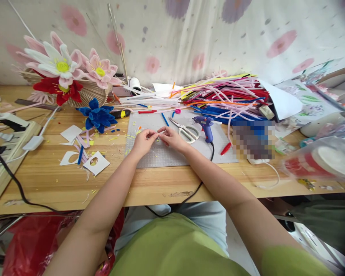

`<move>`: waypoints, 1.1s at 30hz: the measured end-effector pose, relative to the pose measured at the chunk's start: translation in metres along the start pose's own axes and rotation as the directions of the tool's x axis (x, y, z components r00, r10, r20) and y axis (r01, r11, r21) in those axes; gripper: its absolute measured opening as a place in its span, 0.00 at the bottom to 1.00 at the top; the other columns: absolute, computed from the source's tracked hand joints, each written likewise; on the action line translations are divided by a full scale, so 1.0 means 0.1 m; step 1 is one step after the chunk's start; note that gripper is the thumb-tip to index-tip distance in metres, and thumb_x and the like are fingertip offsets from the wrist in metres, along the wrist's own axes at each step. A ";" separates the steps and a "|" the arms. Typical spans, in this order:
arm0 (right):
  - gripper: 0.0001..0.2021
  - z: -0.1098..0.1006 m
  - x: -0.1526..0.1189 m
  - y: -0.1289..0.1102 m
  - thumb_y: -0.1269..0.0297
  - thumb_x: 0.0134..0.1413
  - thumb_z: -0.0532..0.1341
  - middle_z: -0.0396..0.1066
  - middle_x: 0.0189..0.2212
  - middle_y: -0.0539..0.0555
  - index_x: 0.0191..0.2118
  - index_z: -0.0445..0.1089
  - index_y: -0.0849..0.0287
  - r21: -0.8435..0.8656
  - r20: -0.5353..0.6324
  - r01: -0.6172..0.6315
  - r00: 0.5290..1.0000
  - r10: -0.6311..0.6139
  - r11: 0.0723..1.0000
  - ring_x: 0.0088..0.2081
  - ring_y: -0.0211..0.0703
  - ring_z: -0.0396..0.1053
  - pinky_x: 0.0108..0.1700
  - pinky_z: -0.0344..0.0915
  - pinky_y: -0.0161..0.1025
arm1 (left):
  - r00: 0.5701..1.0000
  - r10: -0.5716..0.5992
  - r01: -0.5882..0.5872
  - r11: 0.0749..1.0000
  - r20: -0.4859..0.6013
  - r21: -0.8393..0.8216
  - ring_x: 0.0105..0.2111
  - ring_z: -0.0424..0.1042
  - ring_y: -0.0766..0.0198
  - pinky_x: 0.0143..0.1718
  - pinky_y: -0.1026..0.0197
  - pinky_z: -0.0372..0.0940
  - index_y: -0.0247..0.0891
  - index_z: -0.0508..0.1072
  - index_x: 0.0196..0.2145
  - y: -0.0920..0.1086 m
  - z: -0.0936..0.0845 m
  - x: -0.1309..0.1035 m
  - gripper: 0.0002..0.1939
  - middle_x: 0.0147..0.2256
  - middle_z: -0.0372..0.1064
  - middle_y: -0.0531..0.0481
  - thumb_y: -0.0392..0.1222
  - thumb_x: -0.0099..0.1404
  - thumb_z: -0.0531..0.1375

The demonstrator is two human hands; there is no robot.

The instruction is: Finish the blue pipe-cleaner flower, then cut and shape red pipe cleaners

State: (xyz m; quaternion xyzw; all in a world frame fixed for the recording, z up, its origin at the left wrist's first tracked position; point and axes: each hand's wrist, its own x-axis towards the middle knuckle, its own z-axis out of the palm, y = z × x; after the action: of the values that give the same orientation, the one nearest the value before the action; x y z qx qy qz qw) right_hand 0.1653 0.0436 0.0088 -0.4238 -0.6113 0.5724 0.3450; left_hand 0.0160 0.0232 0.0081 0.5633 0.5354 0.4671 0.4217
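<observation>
Over the grey cutting mat (172,157), my left hand (144,141) and my right hand (171,138) meet at the fingertips. Both are pinched closed, and whatever lies between the fingers is too small to make out. Scissors (189,133) with pale handles lie just right of my right hand, and a purple glue gun (206,128) lies beyond them. Short blue pieces (165,119) and yellow scraps are scattered around the hands. A blue fuzzy flower (96,115) sits to the left of the mat.
Bundles of coloured fuzzy stems (224,92) lie along the back. White, pink and red flowers (62,67) stand at the back left. A power strip (14,153) is at the left edge, a bagged cup (330,159) at the right. The glue gun's black cord crosses the front edge.
</observation>
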 end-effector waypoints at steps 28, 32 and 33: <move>0.11 0.04 0.26 -0.12 0.74 0.55 0.51 0.70 0.38 0.55 0.42 0.64 0.58 -0.759 0.002 0.154 0.972 -0.235 0.633 0.39 0.43 0.66 0.41 0.60 0.40 | 0.868 -0.175 0.019 0.946 -0.464 -0.322 0.14 0.53 0.75 0.21 0.69 0.66 0.37 0.58 0.19 -0.04 -0.69 0.29 0.15 0.15 0.52 0.59 0.33 0.63 0.50; 0.09 -0.02 0.22 -0.09 0.71 0.56 0.50 0.64 0.31 0.50 0.42 0.61 0.57 -0.551 -0.031 0.168 0.975 -0.221 0.817 0.32 0.37 0.64 0.37 0.61 0.37 | 0.862 -0.139 -0.008 0.958 -0.488 -0.287 0.12 0.50 0.74 0.18 0.69 0.63 0.38 0.56 0.17 -0.06 -0.72 0.30 0.19 0.13 0.49 0.60 0.41 0.65 0.50; 0.08 -0.01 0.20 -0.09 0.71 0.56 0.49 0.63 0.29 0.48 0.41 0.60 0.57 -0.501 -0.020 0.174 0.977 -0.213 0.848 0.30 0.35 0.62 0.35 0.61 0.35 | 0.865 -0.126 -0.004 0.966 -0.485 -0.259 0.12 0.50 0.74 0.18 0.69 0.62 0.38 0.56 0.17 -0.07 -0.72 0.30 0.20 0.13 0.49 0.59 0.43 0.66 0.50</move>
State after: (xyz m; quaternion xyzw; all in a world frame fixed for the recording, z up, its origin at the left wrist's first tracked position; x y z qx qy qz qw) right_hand 0.1575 0.0623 0.0168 -0.4555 -0.7639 0.3423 0.3032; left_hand -0.0566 0.0515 0.0182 0.3485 0.5800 0.6467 0.3520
